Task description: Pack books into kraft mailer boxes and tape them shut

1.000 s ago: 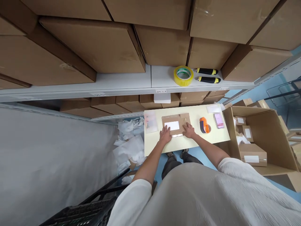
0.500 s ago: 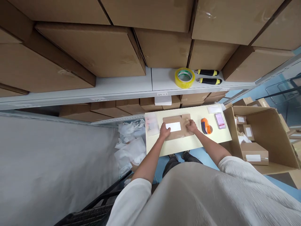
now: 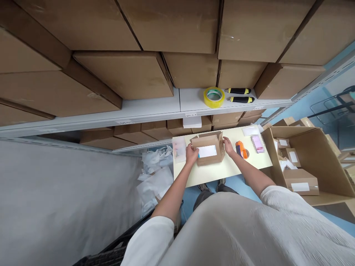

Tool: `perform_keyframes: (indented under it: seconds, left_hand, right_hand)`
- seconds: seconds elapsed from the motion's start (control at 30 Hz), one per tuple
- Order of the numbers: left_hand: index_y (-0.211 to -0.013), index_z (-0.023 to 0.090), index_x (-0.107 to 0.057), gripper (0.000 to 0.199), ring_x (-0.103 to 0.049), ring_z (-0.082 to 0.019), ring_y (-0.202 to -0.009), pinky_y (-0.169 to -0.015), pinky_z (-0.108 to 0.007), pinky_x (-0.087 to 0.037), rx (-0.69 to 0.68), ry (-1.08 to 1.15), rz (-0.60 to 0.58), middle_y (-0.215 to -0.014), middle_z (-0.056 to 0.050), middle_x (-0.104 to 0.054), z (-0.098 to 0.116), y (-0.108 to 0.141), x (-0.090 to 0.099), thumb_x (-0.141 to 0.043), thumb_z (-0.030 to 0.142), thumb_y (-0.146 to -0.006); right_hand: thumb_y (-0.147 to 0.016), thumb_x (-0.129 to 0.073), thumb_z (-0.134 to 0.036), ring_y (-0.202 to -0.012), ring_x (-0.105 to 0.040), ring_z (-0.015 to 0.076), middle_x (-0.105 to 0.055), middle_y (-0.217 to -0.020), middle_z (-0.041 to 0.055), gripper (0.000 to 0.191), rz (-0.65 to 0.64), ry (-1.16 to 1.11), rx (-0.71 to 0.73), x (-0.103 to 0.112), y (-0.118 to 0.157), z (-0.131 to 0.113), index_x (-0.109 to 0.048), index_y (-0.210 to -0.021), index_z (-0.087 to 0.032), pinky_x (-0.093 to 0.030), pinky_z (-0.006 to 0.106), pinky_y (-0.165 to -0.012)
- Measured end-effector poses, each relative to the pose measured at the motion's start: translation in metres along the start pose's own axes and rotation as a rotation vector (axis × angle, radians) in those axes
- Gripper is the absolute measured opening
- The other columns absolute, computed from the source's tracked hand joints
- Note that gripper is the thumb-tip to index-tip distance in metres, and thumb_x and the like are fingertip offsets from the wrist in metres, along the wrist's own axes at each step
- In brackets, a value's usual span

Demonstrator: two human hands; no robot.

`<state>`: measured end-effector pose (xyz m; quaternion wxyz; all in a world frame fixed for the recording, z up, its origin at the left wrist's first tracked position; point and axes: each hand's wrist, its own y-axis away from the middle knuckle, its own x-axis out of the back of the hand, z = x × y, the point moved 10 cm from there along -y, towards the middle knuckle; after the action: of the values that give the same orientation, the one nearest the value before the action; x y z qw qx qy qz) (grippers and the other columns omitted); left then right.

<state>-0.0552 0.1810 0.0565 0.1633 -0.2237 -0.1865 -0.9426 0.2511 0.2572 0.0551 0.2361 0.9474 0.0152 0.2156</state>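
Observation:
A brown cardboard box (image 3: 211, 160) stands raised on the cream-topped table, its upper flaps up and a white label (image 3: 207, 151) on the side towards me. My left hand (image 3: 191, 154) is closed on the box's left end, thumb on the near face beside the label. At the other end, my right hand (image 3: 228, 146) is against or just beside the right flap, fingers stretched out; contact is hard to make out. An orange tape dispenser (image 3: 242, 149) lies right of that hand. The box's inside is mostly hidden.
The table (image 3: 205, 177) also bears a pixelated pink item (image 3: 258, 144). A large carton (image 3: 327, 162) of labelled parcels stands right. Crumpled white wrapping (image 3: 155, 181) lies left. The shelf ahead holds yellow tape (image 3: 214, 97), two cutters (image 3: 240, 95) and stacked cartons (image 3: 124, 75).
The flattened cardboard has been opened out into a raised box with its flaps up. My right hand has come off the top and moved to the right end; my left hand keeps hold.

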Motion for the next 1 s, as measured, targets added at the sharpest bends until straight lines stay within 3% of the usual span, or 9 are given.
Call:
perform_keyframes:
  seconds: [0.17, 0.3, 0.43, 0.57, 0.73, 0.9, 1.0]
  left_hand:
    - [-0.128, 0.024, -0.060, 0.042, -0.070, -0.022, -0.114, -0.103, -0.038, -0.057, -0.006, 0.260, 0.029, -0.137, -0.012, -0.063, 0.017, 0.021, 0.011, -0.065, 0.023, -0.087]
    - [-0.116, 0.026, -0.057, 0.023, -0.070, -0.023, -0.115, -0.100, -0.037, -0.056, -0.037, 0.317, -0.023, -0.130, -0.009, -0.069, 0.027, 0.037, 0.010, -0.062, 0.040, -0.098]
    - [-0.102, 0.026, -0.055, 0.031, -0.068, -0.023, -0.114, -0.102, -0.037, -0.052, -0.062, 0.224, -0.011, -0.118, -0.007, -0.071, 0.036, 0.044, 0.016, -0.056, 0.057, -0.103]
    - [-0.103, 0.027, -0.053, 0.038, -0.069, -0.024, -0.105, -0.098, -0.038, -0.052, 0.036, 0.162, 0.045, -0.108, -0.006, -0.071, 0.035, 0.041, 0.024, -0.047, 0.065, -0.106]
    - [-0.106, 0.026, -0.053, 0.035, -0.070, -0.026, -0.105, -0.093, -0.038, -0.053, 0.094, 0.116, 0.033, -0.110, -0.007, -0.071, 0.031, 0.038, 0.019, -0.059, 0.060, -0.101]
    - [-0.118, 0.025, -0.056, 0.032, -0.072, -0.026, -0.115, -0.097, -0.039, -0.057, -0.005, 0.229, -0.005, -0.130, -0.012, -0.070, 0.028, 0.043, 0.008, -0.067, 0.046, -0.096]
    - [-0.130, 0.025, -0.057, 0.041, -0.072, -0.027, -0.118, -0.097, -0.041, -0.059, -0.060, 0.262, -0.029, -0.136, -0.013, -0.068, 0.026, 0.045, 0.006, -0.067, 0.048, -0.097]
  right_hand:
    - [-0.104, -0.032, -0.072, -0.149, -0.053, 0.0305, -0.063, -0.157, 0.0067, 0.071, -0.148, -0.253, 0.072, -0.007, 0.011, -0.023, -0.068, -0.147, -0.030, -0.041, 0.049, -0.124]
    - [-0.099, -0.042, -0.081, -0.146, -0.055, 0.0328, -0.064, -0.157, 0.0045, 0.072, -0.196, -0.350, 0.053, -0.007, 0.020, -0.026, -0.070, -0.144, -0.034, -0.041, 0.052, -0.124]
    - [-0.096, -0.048, -0.083, -0.140, -0.060, 0.0327, -0.068, -0.149, 0.0067, 0.071, -0.214, -0.407, 0.058, -0.006, 0.025, -0.029, -0.070, -0.142, -0.033, -0.050, 0.049, -0.117]
    - [-0.098, -0.045, -0.083, -0.134, -0.061, 0.0303, -0.068, -0.145, 0.0074, 0.068, -0.188, -0.399, 0.066, -0.001, 0.026, -0.029, -0.067, -0.139, -0.033, -0.055, 0.047, -0.109]
    - [-0.087, -0.069, -0.069, -0.123, -0.063, 0.0292, -0.069, -0.135, 0.0082, 0.059, -0.184, -0.280, 0.144, 0.001, 0.024, -0.028, -0.065, -0.130, -0.029, -0.055, 0.044, -0.103]
    - [-0.073, -0.078, -0.042, -0.119, -0.063, 0.0298, -0.069, -0.129, 0.0074, 0.064, -0.179, -0.266, 0.179, 0.002, 0.023, -0.022, -0.057, -0.133, -0.029, -0.052, 0.048, -0.107]
    - [-0.069, -0.077, -0.038, -0.114, -0.064, 0.0284, -0.069, -0.118, 0.0050, 0.063, -0.195, -0.317, 0.194, -0.001, 0.024, -0.020, -0.052, -0.127, -0.030, -0.053, 0.048, -0.103]
